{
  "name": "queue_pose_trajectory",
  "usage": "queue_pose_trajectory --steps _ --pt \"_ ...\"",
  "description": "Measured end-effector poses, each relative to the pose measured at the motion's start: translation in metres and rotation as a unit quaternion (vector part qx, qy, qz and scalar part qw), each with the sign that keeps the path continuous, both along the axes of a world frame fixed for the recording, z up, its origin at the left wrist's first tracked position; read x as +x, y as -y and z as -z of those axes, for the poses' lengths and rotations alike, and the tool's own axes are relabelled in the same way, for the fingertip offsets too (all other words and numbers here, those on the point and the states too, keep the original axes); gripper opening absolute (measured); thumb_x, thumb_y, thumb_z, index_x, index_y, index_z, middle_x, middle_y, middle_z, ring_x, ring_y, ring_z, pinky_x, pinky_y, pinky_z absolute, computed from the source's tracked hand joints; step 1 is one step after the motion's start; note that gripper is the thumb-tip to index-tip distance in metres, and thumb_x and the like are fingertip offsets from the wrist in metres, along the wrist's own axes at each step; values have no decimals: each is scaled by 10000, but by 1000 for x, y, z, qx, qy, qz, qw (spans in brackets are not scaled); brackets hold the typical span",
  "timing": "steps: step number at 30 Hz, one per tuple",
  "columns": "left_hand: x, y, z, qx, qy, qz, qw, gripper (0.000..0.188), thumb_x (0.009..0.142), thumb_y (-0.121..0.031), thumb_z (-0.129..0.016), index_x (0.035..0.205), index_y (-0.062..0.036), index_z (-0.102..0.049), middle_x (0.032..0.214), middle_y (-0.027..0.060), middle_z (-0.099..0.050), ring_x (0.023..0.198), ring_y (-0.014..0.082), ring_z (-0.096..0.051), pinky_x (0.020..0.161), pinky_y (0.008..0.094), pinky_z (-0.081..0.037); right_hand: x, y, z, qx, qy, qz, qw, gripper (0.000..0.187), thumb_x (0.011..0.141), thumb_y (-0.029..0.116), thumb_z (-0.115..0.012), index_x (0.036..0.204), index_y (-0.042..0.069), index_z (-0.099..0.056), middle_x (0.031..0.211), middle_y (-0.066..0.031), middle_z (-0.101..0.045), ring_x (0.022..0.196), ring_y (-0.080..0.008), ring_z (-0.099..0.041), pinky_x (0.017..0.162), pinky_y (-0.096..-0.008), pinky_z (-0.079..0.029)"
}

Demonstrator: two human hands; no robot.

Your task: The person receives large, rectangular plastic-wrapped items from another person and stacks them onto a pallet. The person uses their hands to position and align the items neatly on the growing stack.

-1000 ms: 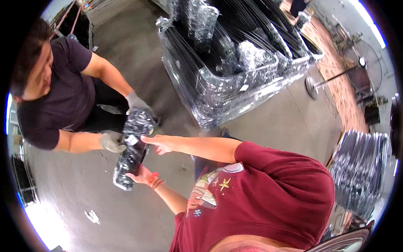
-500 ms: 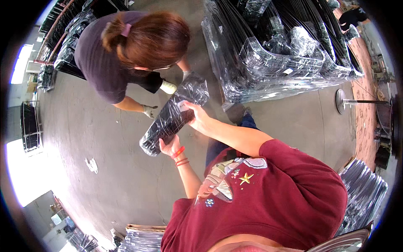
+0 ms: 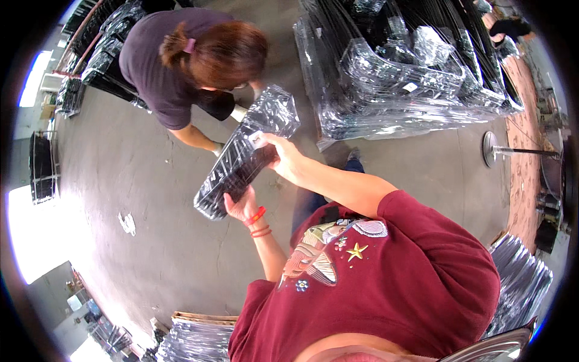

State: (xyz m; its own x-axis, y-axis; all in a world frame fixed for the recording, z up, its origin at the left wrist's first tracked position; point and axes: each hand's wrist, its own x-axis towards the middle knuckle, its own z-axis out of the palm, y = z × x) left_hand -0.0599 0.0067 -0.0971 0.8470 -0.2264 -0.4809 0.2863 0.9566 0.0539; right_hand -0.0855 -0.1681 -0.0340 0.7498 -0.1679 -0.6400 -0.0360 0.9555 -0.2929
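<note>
Between my hands is a long dark bundle wrapped in clear plastic film (image 3: 232, 166), tilted with its wide end away from me. My left hand (image 3: 242, 206) holds its narrow near end from the right side. Higher up the same side, my right hand (image 3: 282, 158) grips the bundle, its thumb by a small white label (image 3: 256, 140). The fingers under the wrap are partly hidden. Across from me a person (image 3: 163, 72) bends over the bundle. That person's gloved hand (image 3: 218, 148) is at its left edge, and their other hand is mostly hidden behind the wide end.
A large stack of film-wrapped black parts (image 3: 398, 90) stands at the far right. Near it is a round-based metal stand (image 3: 490, 148). Wrapped stacks (image 3: 199, 339) lie at the lower edge and lower right. A white scrap (image 3: 127, 224) lies on the grey floor.
The bundle has shifted slightly left and away, with both my hands on it. The other person's gloved hand, apart from the bundle before, has come to its left edge.
</note>
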Motion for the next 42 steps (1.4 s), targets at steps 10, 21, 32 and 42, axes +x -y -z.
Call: queue_pose_trajectory --steps 10,21,32,42 --pt "-75 6 -117 -27 219 50 974 640 652 -23 -671 1240 25 -426 1308 160 -419 1229 331 -358 1068 470 -200 -90 19 -132 -42 33 -42 998 320 787 229 -608 1021 16 -556 990 -95 -590 925 -202 -549 876 -344 -422" --pt "-158 143 -219 -59 407 163 897 688 692 -60 -689 1304 -156 -389 1360 33 -363 1289 232 -272 1086 430 -157 -180 155 -191 -200 143 0 969 448 821 353 -529 1074 -16 -524 996 -167 -618 833 -261 -617 726 -356 -499" --pt "-254 230 -249 -59 449 228 862 753 689 -135 -691 1344 -185 -321 1378 26 -330 1302 239 -244 1078 439 -156 -306 225 -263 -291 222 63 929 334 821 289 -544 1097 102 -532 1037 -82 -615 933 -233 -597 795 -410 -466" --pt "-254 283 -247 -92 442 324 831 664 674 -102 -682 1272 -122 -393 1348 63 -356 1280 258 -276 1090 431 -164 -359 264 -253 -279 207 305 887 320 847 245 -529 1107 63 -492 1040 -116 -589 884 -258 -611 678 -412 -552"
